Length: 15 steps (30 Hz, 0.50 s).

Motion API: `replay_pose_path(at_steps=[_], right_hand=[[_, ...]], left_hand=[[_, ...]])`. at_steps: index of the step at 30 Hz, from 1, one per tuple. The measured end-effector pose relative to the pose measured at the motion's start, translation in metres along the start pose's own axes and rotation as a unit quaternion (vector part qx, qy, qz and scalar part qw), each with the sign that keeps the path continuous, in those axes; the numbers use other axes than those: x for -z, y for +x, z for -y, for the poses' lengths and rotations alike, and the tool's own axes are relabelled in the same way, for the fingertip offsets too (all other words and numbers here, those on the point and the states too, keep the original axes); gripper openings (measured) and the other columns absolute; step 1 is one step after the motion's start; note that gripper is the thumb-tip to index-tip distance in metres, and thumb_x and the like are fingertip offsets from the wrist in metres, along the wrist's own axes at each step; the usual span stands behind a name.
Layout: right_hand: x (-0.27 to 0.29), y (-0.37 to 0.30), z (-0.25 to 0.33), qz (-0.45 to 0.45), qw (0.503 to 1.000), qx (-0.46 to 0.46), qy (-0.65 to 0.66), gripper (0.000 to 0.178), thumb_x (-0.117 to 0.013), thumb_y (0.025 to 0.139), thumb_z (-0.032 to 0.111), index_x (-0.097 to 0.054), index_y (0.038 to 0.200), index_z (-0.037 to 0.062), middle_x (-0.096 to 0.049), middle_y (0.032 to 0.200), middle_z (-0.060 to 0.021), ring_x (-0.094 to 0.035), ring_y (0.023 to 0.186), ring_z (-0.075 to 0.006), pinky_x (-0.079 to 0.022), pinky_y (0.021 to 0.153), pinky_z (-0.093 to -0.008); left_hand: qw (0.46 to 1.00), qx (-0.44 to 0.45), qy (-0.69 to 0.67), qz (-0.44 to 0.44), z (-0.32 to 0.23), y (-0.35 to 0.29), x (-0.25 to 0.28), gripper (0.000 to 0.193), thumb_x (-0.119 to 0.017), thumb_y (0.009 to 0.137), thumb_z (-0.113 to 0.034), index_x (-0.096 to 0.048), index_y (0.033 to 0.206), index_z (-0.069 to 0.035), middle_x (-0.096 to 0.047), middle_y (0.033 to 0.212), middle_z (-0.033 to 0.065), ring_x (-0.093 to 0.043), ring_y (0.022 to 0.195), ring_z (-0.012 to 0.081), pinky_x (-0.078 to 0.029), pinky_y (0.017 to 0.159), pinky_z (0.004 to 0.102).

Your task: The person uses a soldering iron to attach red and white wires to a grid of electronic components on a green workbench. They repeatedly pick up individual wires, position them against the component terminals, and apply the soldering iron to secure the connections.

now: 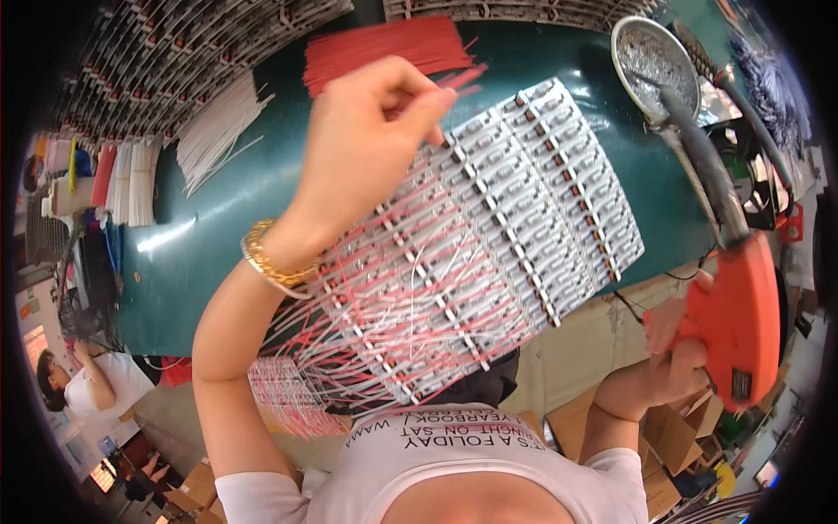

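My left hand [371, 131], with a gold bracelet [272, 262] at its wrist, is closed in a pinch over the far edge of a panel of small circuit boards [541, 192]. Short red wires [464, 79] stick out at its fingertips, a little blurred. Red and white wires [410, 288] stand from the left part of the panel; the boards on its right part show no wires. My right hand [676, 341] grips the orange handle of a soldering gun [733, 323]. The gun's dark front end reaches into a round metal dish [655, 65] at the far right.
A red wire bundle [384, 48] and a white wire bundle [218, 127] lie on the green table [218, 210]. Stacked board panels [175, 52] stand far left. Wired boards [288, 393] hang near my lap. Cardboard boxes [672, 437] are lower right. Another person [96, 380] sits at left.
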State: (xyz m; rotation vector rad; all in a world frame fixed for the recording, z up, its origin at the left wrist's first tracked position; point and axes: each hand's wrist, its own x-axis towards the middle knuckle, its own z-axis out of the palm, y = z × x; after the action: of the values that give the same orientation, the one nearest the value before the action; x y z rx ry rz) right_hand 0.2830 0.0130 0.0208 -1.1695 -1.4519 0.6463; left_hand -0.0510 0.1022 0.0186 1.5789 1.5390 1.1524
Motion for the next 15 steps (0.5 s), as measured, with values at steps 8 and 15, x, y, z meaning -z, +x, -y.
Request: replay_pose_path(at_steps=[8, 15], right_hand=[[-0.057, 0.003, -0.001, 0.012, 0.990, -0.137, 0.041, 0.082, -0.063, 0.086, 0.055, -0.043, 0.121, -0.0158, -0.043, 0.050, 0.0017, -0.040, 0.038, -0.0071, -0.032, 0.038, -0.0212], [-0.044, -0.010, -0.005, 0.043, 0.985, -0.163, 0.026, 0.076, -0.067, 0.083, 0.055, -0.047, 0.112, -0.0124, -0.043, 0.050, 0.0015, -0.040, 0.038, -0.0078, -0.033, 0.039, -0.0220]], left_hand=[[0.997, 0.041, 0.034, 0.058, 0.012, 0.016, -0.029, 0.015, -0.070, 0.084, -0.012, -0.064, 0.077, 0.000, -0.058, 0.065, -0.0022, -0.046, 0.061, 0.0038, -0.037, 0.054, 0.0223], [0.998, -0.006, 0.046, 0.045, 0.015, 0.013, -0.032, 0.014, -0.072, 0.081, -0.008, -0.063, 0.077, 0.003, -0.059, 0.069, 0.0026, -0.050, 0.061, 0.0067, -0.039, 0.056, 0.0234]])
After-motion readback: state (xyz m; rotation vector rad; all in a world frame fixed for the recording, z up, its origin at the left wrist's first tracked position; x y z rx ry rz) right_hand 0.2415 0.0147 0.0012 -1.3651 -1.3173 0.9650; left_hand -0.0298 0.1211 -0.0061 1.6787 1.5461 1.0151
